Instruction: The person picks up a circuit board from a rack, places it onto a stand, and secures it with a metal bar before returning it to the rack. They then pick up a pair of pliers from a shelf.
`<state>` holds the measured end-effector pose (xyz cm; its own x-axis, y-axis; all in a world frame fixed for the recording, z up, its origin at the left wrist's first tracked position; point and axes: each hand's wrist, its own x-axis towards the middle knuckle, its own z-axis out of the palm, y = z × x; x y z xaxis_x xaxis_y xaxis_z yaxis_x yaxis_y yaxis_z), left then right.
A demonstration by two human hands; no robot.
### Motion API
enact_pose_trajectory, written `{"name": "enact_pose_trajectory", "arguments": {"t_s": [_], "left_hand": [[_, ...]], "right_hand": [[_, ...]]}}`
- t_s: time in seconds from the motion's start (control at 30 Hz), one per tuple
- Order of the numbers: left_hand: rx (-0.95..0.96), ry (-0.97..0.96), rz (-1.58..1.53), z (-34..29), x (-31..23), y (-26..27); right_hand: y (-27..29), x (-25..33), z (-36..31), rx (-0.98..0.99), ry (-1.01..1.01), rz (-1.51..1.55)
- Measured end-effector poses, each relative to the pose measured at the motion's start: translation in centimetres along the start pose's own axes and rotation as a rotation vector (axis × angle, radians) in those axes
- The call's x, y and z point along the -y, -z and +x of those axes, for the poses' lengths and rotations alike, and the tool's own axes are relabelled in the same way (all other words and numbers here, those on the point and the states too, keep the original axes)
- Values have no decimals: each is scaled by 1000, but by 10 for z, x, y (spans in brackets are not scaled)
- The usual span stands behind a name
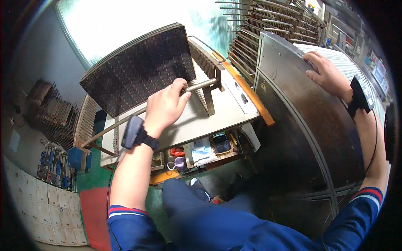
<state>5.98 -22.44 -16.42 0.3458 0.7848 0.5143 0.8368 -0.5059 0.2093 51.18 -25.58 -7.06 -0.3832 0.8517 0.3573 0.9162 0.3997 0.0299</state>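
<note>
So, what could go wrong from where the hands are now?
The left hand grips the metal rod; a hard pull might shift the rack and disturb the dark panel standing there.
The right hand rests at the metal cabinet's edge beside white slats; if those move, fingers could be pinched.
The purple container sits near the person's leg and might get knocked.

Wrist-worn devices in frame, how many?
2: one black wrist device behind the left hand gripping the metal bar, another behind the right hand on the metal cabinet. No others visible.
</note>
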Motion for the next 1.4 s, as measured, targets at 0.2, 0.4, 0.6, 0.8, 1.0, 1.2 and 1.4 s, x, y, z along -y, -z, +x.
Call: {"name": "enact_pose_trajectory", "arguments": {"t_s": [0.2, 0.4, 0.6, 0.8, 1.0, 1.2, 1.4], "left_hand": [[-132, -59, 204, -4, 1, -13], [-206, -107, 227, -2, 2, -17], [-162, -148, 241, -2, 8, -15], [183, -57, 34, 0, -5, 14], [257, -54, -31, 11, 4, 33], [206, 280, -188, 7, 80, 45], [275, 318, -301, 15, 70, 35]], "right_hand": [[-4, 1, 1, -23, 29, -59], [-1, 6, -4, -62, 55, -105], [-13, 6, 10, 47, 323, -291], [-15, 18, -1, 105, 255, -357], [-20, 12, -4, 126, 237, -325], [-17, 14, 2, 115, 267, -311], [-19, 7, 0, 123, 273, -293]]}}
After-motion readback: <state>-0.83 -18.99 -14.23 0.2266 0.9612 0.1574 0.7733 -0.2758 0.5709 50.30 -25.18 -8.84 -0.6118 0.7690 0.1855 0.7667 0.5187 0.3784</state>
